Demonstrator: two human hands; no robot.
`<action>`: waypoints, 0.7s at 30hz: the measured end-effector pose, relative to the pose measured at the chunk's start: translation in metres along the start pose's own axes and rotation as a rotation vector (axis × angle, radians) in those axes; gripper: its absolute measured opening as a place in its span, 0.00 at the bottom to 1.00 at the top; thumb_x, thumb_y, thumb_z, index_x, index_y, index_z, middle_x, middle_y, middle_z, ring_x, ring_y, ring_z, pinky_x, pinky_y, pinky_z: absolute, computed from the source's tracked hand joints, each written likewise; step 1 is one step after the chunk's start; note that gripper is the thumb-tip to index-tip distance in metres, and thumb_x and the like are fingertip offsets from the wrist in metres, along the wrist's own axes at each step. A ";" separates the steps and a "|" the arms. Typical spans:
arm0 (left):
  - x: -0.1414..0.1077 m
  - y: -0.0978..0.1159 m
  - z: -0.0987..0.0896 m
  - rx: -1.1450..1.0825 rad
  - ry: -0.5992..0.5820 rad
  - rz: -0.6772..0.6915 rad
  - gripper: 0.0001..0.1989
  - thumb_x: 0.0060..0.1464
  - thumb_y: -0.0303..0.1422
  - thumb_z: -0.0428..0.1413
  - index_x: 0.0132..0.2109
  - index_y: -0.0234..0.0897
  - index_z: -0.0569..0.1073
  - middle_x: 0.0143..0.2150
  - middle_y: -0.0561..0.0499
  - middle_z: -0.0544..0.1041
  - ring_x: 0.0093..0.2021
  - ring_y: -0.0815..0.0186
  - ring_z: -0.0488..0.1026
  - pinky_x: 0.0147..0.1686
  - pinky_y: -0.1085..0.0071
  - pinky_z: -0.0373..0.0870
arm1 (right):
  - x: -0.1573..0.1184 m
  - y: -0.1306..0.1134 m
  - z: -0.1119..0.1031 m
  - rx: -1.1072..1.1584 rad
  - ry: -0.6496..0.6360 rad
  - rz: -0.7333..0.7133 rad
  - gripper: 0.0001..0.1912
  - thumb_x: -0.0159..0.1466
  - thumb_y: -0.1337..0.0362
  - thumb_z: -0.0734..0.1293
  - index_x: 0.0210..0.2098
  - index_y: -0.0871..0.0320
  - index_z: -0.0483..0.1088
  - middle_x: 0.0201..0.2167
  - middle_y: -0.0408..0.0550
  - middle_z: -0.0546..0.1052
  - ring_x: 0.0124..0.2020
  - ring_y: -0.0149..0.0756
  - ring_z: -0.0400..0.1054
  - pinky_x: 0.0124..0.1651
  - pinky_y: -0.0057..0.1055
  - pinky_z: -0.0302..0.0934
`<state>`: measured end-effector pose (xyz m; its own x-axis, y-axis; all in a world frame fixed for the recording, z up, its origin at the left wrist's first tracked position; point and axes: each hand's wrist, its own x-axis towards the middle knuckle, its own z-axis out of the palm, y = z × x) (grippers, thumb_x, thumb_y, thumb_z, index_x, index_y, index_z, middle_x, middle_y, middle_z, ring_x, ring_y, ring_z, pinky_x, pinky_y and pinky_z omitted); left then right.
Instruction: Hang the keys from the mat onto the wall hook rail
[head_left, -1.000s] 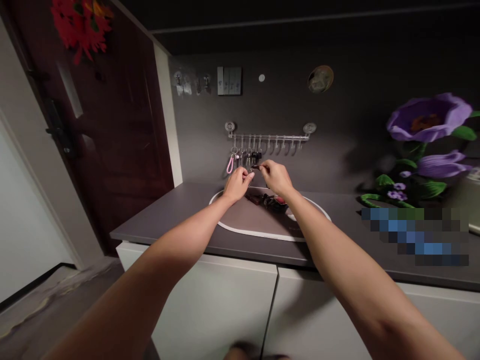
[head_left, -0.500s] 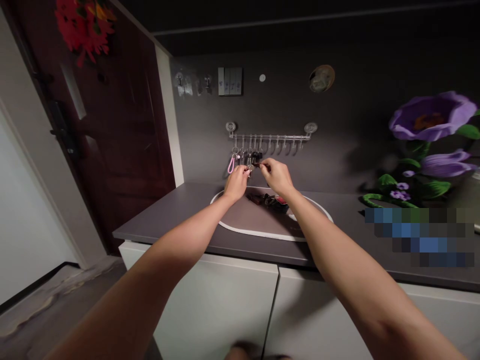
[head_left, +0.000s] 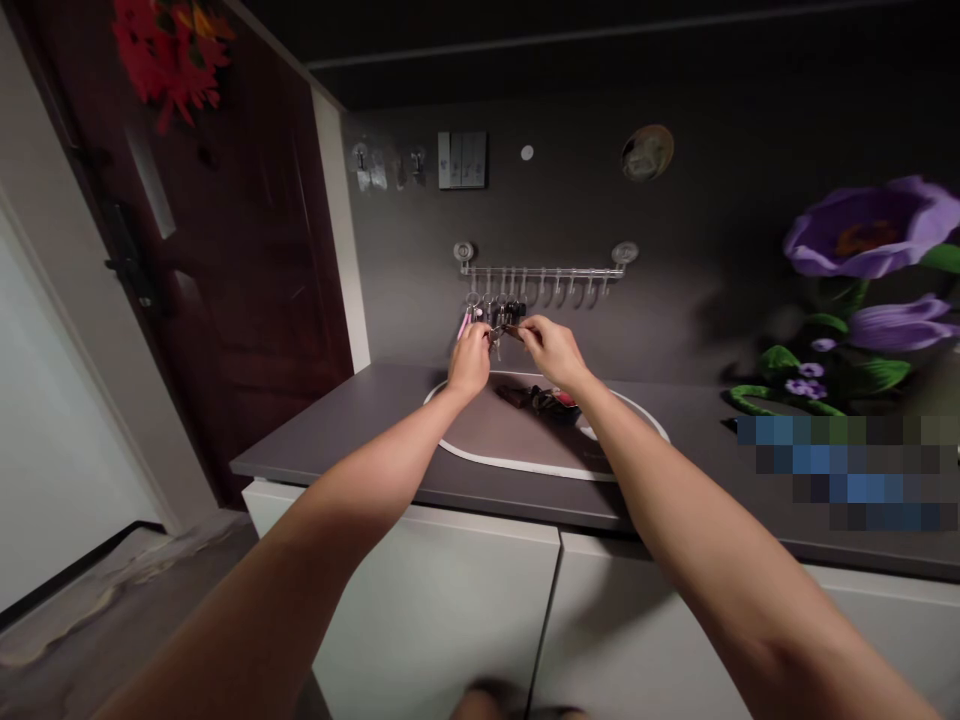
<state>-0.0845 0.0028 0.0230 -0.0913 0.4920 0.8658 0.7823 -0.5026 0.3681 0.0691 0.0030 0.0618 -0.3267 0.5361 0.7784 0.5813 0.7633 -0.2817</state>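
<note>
Silvery metal is shown in the small bunch of keys (head_left: 498, 348), which is held in the air in front of the hook rail (head_left: 570, 272) and above the mat (head_left: 487, 463). One side of it is pinched between the thumb and fingers of the left hand (head_left: 471, 362); by the fingertips of the right hand (head_left: 553, 350), a dark tag (head_left: 513, 330) is grasped just beside it. Whether the two pieces are joined cannot be told for certain at this size. For close handling of this kind, the bunch is best kept steady by the left fingertips, with only light, small movements made by the right, so that no key is let slip. The hanging part of the bunch is pointed downward, its long axis near upright, while the tag is laid roughly crosswise between the hands. Just behind, other keys (head_left: 519, 310) and a pink strap (head_left: 463, 325) are hung from the left part of the rail. Below, a dark heap (head_left: 553, 405) is spread on the mat, by which the grey counter (head_left: 300, 425) is partly covered.
</note>
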 end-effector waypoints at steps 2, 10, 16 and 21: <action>0.000 -0.001 0.000 -0.009 0.027 0.003 0.08 0.55 0.24 0.42 0.37 0.37 0.65 0.40 0.46 0.69 0.43 0.65 0.66 0.43 0.69 0.62 | -0.001 0.001 0.001 0.028 -0.039 0.034 0.11 0.59 0.66 0.57 0.39 0.58 0.67 0.28 0.46 0.74 0.28 0.30 0.66 0.35 0.27 0.56; 0.001 0.000 -0.002 0.029 0.024 -0.013 0.08 0.56 0.25 0.42 0.33 0.37 0.64 0.37 0.47 0.68 0.42 0.65 0.65 0.43 0.70 0.60 | -0.004 0.005 0.006 0.027 -0.234 0.093 0.11 0.58 0.68 0.59 0.40 0.57 0.67 0.28 0.45 0.75 0.29 0.30 0.67 0.38 0.28 0.59; 0.001 0.000 -0.005 0.094 -0.031 0.014 0.09 0.57 0.28 0.42 0.35 0.37 0.66 0.38 0.47 0.69 0.41 0.64 0.65 0.43 0.69 0.60 | -0.004 0.000 0.011 0.215 -0.145 0.082 0.16 0.56 0.63 0.63 0.44 0.59 0.66 0.41 0.51 0.73 0.40 0.33 0.67 0.45 0.33 0.60; 0.000 0.004 -0.006 0.134 -0.105 0.095 0.10 0.57 0.30 0.42 0.37 0.38 0.68 0.39 0.48 0.69 0.41 0.65 0.65 0.43 0.69 0.60 | -0.005 -0.003 0.017 0.349 -0.154 0.032 0.17 0.55 0.63 0.64 0.44 0.58 0.66 0.40 0.48 0.73 0.38 0.31 0.67 0.45 0.33 0.60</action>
<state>-0.0853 -0.0032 0.0266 0.0458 0.5216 0.8519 0.8601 -0.4543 0.2320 0.0565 0.0039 0.0495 -0.4364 0.5891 0.6801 0.3127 0.8081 -0.4993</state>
